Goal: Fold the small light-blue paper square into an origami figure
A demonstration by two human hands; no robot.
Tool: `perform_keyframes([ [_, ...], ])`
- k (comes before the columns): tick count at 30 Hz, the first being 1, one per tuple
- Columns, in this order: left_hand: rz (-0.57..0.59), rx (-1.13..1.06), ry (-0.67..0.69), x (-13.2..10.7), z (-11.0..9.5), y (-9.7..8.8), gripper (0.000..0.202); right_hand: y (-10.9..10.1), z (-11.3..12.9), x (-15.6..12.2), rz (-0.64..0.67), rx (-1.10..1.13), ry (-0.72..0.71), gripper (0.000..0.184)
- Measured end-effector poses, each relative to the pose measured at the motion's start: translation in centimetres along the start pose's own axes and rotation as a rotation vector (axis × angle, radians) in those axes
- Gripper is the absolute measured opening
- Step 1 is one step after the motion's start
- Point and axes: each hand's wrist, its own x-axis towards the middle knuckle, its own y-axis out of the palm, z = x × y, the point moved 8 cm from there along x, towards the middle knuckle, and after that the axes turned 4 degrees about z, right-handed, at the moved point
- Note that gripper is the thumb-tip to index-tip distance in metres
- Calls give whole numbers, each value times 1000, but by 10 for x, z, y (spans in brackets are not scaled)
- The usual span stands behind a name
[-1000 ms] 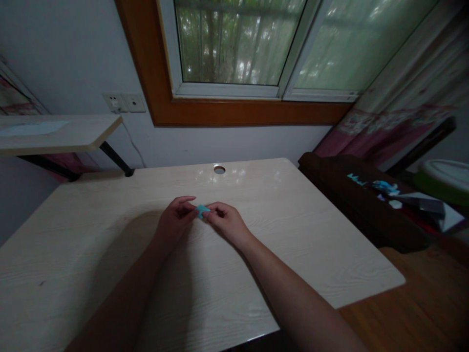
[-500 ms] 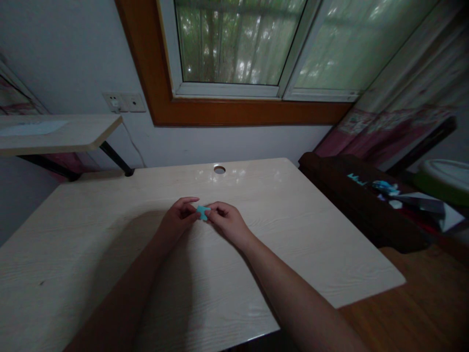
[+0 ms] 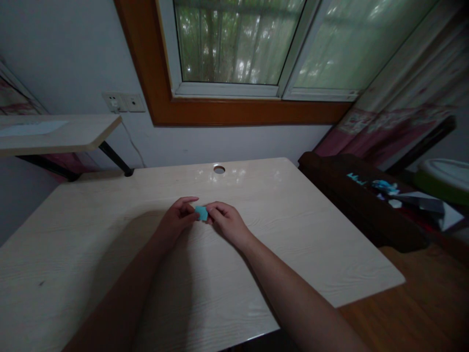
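A small flat turquoise square [image 3: 201, 213], which looks like folded paper, is held between my two hands over the middle of the desk [image 3: 227, 274]. My left hand [image 3: 178, 215] pinches its left edge between thumb and fingers, with the index finger stretched out above it. At the right edge, the thumb and fingers of my right hand [image 3: 227, 221] close on the square. Fingertips hide both of its side edges, and its folds are too small to make out.
A round cable hole [image 3: 219, 169] lies near the desk's back edge. At the left, a raised shelf [image 3: 73, 132] stands on black legs. Right of the desk, a dark brown piece of furniture [image 3: 337, 195] carries blue bits, papers and a green container [image 3: 445, 176].
My right thumb has shifted from the face of the turquoise square to its right edge, so more of the square shows. My left hand is almost unmoved.
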Motion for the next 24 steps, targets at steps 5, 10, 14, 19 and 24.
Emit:
perform_keyframes([
  [5, 12, 55, 11, -1, -2, 2, 44, 0, 4, 0, -3, -6, -1, 28],
  [10, -25, 123, 26, 0, -2, -1, 42, -2, -3, 1, -46, 26, 29, 22],
  [14, -20, 159, 50, 2, 1, -1, 42, -1, -12, 2, -42, -28, 51, 21],
  [19, 0, 173, 54, 2, 5, -1, 42, -1, -14, 2, -38, -22, 70, 21],
  [24, 14, 136, 36, 2, 5, -1, 44, -3, -8, 1, -31, -64, 65, 21],
])
